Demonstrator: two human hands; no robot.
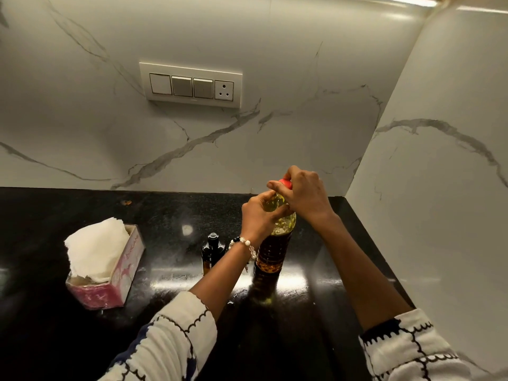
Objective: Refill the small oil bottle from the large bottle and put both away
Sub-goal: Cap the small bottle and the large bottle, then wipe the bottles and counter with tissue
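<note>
Head view, looking down over a black polished desk (176, 273) set against a white marble wall (247, 138). Just right of the frame's centre stands the large bottle (272, 254), upright on the desk, amber oil in its ribbed lower body and a clear, yellowish shoulder above. Both hands are on it. The left hand (258, 215) wraps the shoulder and neck, fingers curled round the plastic, a firm holding grip; a beaded bracelet (246, 244) sits at that wrist. The right hand (302, 193) comes in from above and to the right, its fingers and thumb closed over the red cap (286, 183) at the very top, so that grip is holding the cap; whether the cap is screwed tight or loose, cannot tell. Just left of the big bottle, partly behind the left wrist, the small bottle (211, 251) stands upright on the desk, dark glass with a dark top. Further left, toward the lower left of the frame, a pink box (110, 287) rests on the desk with white tissue (96, 248) bulging out of it. Upper centre on the wall, a switch panel (191, 85) with three switches and a socket. White patterned sleeves (170, 342) fill the bottom edge.
</note>
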